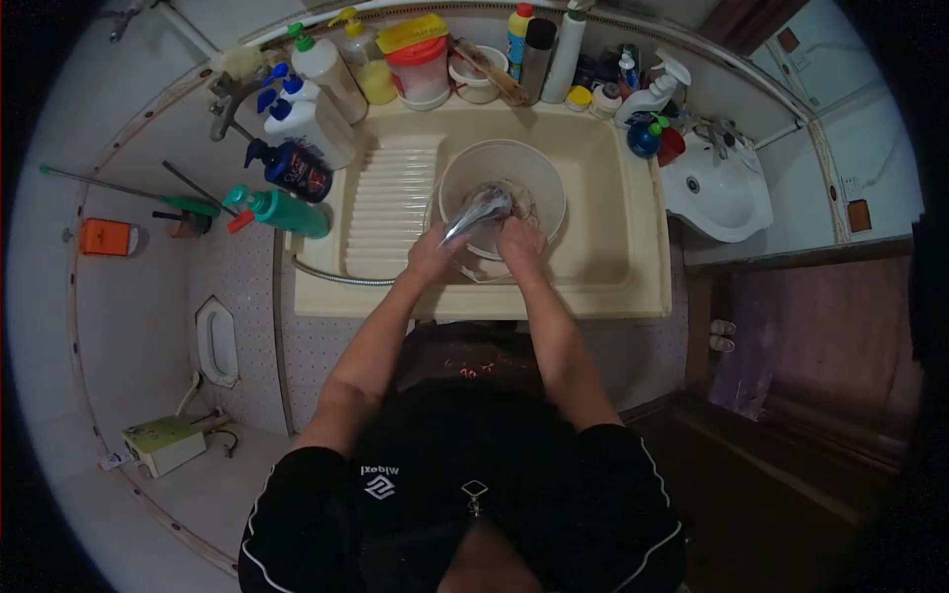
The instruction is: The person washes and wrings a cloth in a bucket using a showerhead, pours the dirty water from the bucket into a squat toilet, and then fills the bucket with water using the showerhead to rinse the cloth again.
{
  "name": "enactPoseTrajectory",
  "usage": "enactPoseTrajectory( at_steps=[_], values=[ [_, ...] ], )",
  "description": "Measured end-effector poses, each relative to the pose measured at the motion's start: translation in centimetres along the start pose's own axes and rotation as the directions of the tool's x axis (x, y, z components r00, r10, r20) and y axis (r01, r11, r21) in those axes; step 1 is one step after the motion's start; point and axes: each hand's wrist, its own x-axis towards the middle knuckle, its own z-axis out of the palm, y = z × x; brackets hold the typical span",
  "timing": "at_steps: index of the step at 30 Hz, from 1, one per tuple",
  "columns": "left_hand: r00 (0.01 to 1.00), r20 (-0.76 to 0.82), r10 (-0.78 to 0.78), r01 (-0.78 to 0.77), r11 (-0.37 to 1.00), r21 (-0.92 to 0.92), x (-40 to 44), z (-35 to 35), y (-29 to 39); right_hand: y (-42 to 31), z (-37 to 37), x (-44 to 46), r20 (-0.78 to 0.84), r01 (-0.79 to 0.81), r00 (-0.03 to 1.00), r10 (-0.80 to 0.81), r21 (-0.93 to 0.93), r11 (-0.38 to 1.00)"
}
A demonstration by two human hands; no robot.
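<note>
A white bucket (560,188) stands in the cream laundry sink (605,232), with a brownish wet mass (527,206) inside whose kind I cannot make out. My left hand (431,255), at the bucket's near left, is closed around the handle of a chrome shower head (481,211). The head points into the bucket, over the brownish mass. At the near right rim is my right hand (521,243), its fingers curled down into the bucket. What those fingers grip is hidden.
The sink's ribbed washboard (393,210) lies to the left, with the shower hose (341,278) running along the front edge. Pump bottles such as a green one (282,211) line the left side. Tubs and sprays, including a red-lidded tub (419,74), crowd the back. A white washbasin (727,203) is at right.
</note>
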Motion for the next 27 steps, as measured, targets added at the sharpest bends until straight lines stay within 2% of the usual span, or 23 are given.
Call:
enactPoseTrajectory(
  at_steps=[3, 9, 13, 16, 18, 27],
  values=[
    [0.998, -0.039, 0.047, -0.047, 0.999, -0.001, 0.2, 0.5, -0.7, 0.2, 0.2, -0.2, -0.042, 0.042, 0.998, -0.043, -0.022, 0.999],
    [0.999, -0.040, 0.025, -0.023, 0.998, 0.051, 0.5, 0.8, -1.0, 0.4, 1.1, 0.6, -0.014, -0.010, 1.000, 0.009, -0.057, 0.998],
    [0.999, -0.036, 0.020, -0.019, 1.000, 0.009, 0.5, 0.8, -1.2, 0.4, 0.9, 0.6, -0.029, 0.012, 0.999, -0.013, -0.041, 0.999],
    [0.998, -0.045, 0.034, -0.032, 0.999, 0.037, 0.5, 0.9, -1.2, 0.5, 1.0, 0.7, 0.050, -0.022, 0.998, 0.025, -0.047, 0.999],
    [1.000, 0.002, -0.023, 0.023, 0.999, 0.048, 0.4, 0.5, -0.8, 0.4, 0.7, 0.7, 0.063, -0.047, 0.997, 0.050, -0.038, 0.998],
    [1.000, 0.011, 0.010, -0.011, 0.999, 0.033, 0.5, 0.5, -0.8, 0.7, 1.2, 1.0, 0.041, -0.054, 0.998, 0.054, -0.017, 0.998]
  ],
)
